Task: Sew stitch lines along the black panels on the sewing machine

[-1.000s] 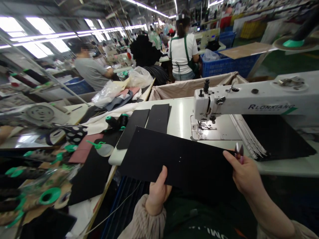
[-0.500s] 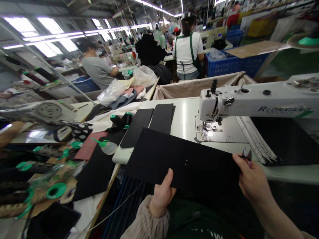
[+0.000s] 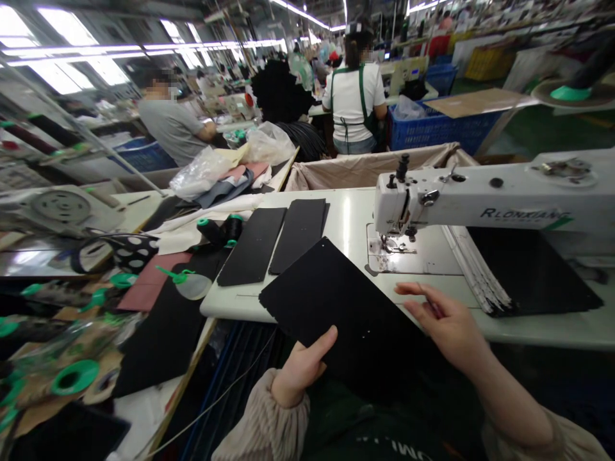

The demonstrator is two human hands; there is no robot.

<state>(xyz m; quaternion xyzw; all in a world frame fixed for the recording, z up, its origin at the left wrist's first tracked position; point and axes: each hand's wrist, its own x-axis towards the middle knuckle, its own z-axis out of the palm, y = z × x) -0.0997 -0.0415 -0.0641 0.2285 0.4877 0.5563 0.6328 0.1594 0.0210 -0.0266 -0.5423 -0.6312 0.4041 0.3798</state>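
A black panel with small holes near its middle is tilted over the table's front edge. My left hand grips its lower left edge, thumb on top. Beside its right edge is my right hand, fingers curled around a small metal tool, probably thread snips, mostly hidden in the palm. Two stacks of black panels lie on the table behind the held panel. The sewing machine stands beyond my right hand.
A stack of black pieces with pale edges lies under the machine arm. At left are thread spools, an oil bottle and a pink piece. Two people work farther back, near a blue crate.
The black panel has turned, its far corner swinging rightward. My right hand has come off its right end and moved left. The view has shifted slightly to the right.
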